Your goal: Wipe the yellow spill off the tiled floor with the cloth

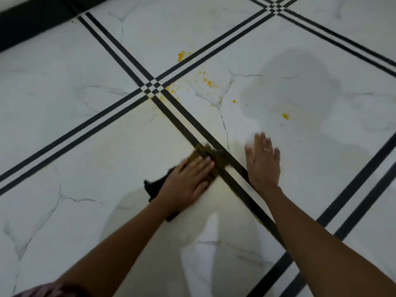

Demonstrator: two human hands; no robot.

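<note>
My left hand (pixel 188 181) presses flat on a dark cloth (pixel 212 157), whose far edge is stained yellow-brown and lies across a black double stripe of the floor. A black corner of the cloth sticks out to the left of my wrist. My right hand (pixel 262 159) rests flat on the white tile just right of the cloth, fingers spread, a ring on one finger. Yellow spill spots (pixel 209 82) are scattered farther away on the white marble-look tiles (pixel 85 146), with a bigger blob (pixel 181 55) beyond the stripe crossing and one spot (pixel 285 116) to the right.
Black double stripes (pixel 120 118) cross the floor diagonally and meet in a small checker pattern (pixel 152 86). A faint yellowish smear covers the tile around the cloth. A dark skirting band (pixel 32 20) runs along the top left. My shadow falls on the tiles at right.
</note>
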